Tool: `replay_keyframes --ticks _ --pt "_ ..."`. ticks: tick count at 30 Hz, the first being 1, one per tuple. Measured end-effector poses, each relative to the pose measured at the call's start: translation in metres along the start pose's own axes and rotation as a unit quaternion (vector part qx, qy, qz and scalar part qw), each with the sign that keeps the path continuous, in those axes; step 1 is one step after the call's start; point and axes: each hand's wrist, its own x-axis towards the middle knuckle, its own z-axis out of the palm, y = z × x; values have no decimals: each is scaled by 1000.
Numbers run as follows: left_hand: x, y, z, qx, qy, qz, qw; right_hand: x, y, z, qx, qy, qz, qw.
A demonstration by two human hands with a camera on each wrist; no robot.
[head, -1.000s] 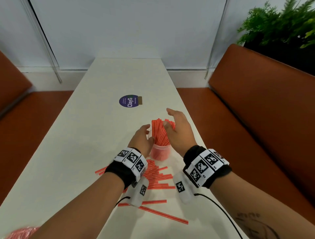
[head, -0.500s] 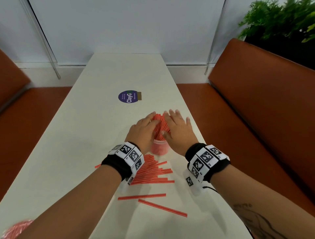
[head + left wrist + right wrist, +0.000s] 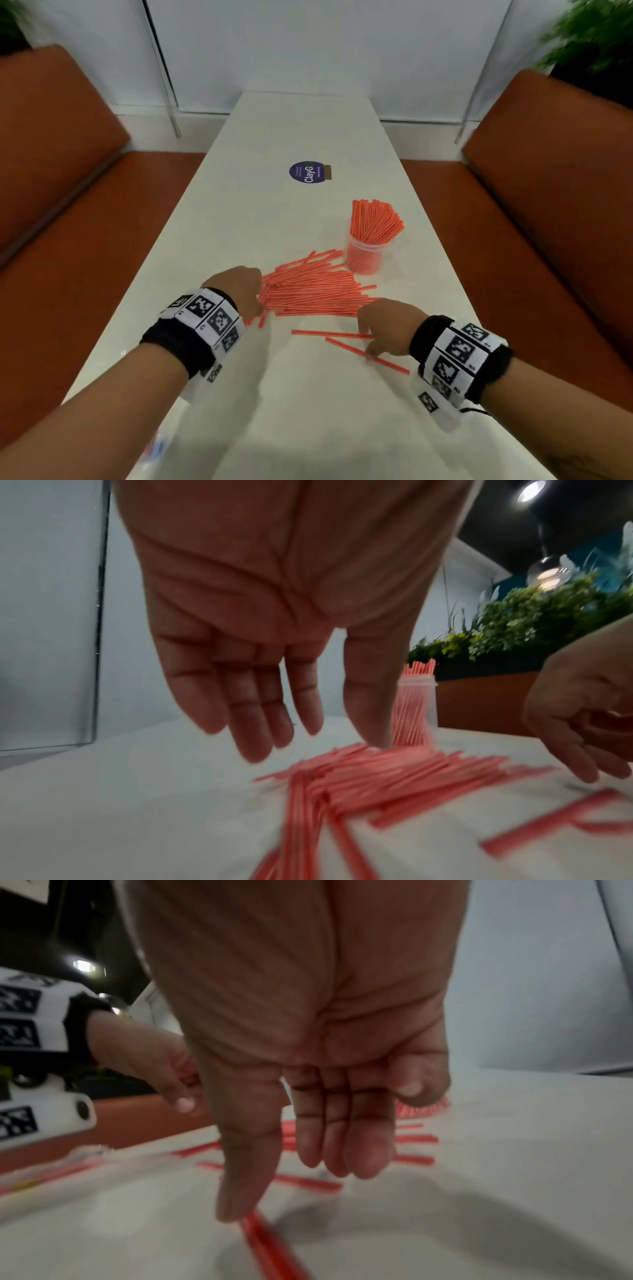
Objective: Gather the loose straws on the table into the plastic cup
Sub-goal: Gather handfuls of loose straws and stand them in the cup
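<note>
A clear plastic cup [image 3: 363, 257] stands on the white table [image 3: 274, 219], packed with upright red straws [image 3: 375, 222]. A flat pile of loose red straws [image 3: 315, 291] lies just left and in front of it. My left hand [image 3: 239, 291] is at the pile's left end, fingers straight and pointing down, its fingers [image 3: 253, 723] just above the straws [image 3: 369, 772]. My right hand [image 3: 387, 325] is at the pile's right end, fingers extended, over two stray straws [image 3: 363, 349]; its thumb [image 3: 243, 1177] touches one straw [image 3: 270, 1245]. Neither hand holds anything.
A round purple sticker [image 3: 307, 172] lies further up the table. Orange benches run along both sides [image 3: 61, 164] [image 3: 548, 178], with green plants [image 3: 596, 37] behind the right one. A clear plastic wrapper [image 3: 154, 448] lies at the table's near left edge.
Both hands have left the straw bundle in the cup and dropped back to the loose pile, one at each end. The camera view has shifted.
</note>
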Motion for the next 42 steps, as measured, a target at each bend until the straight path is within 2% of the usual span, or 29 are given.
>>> replay_keyframes --ticks 4,9,14,23,25,27,29,30,31,33,35,37,40,41,42 --pt "-11 -28 22 23 -49 -68 996 10 -12 10 18 33 -14 999" --pt "-18 -46 38 7 -17 -120 993 17 -25 17 57 99 -12 993" --pt "-8 -45 44 -7 -32 -127 991 22 -35 16 90 86 -18 992" --pt "15 -44 73 -23 14 -110 994 20 -39 24 12 54 -17 998" --pt "11 -46 68 -65 48 -118 990 18 -36 25 15 52 -7 999" --pt "4 -45 52 -149 88 -145 974 16 -31 21 49 58 7 997" --pt "-4 -41 34 -283 127 -162 937 13 -25 9 144 82 4 986" --pt "-6 -37 26 -367 137 -148 908 12 -24 1 207 103 -4 973" --pt "-9 -29 17 -463 134 -119 868 10 -24 -7 269 121 -13 955" --pt "-14 -3 5 -627 93 -69 770 7 -27 -23 386 126 -39 913" --pt "-14 24 2 -716 59 -56 693 7 -35 -32 468 104 -57 876" --pt "-12 46 3 -772 28 -46 634 9 -43 -36 475 103 -63 872" --pt "-6 65 5 -843 -12 -37 536 16 -51 -35 441 124 -65 887" --pt "-2 68 6 -856 -2 -37 515 18 -52 -33 427 130 -68 892" --pt "4 70 9 -858 21 -39 512 20 -51 -31 413 130 -73 898"
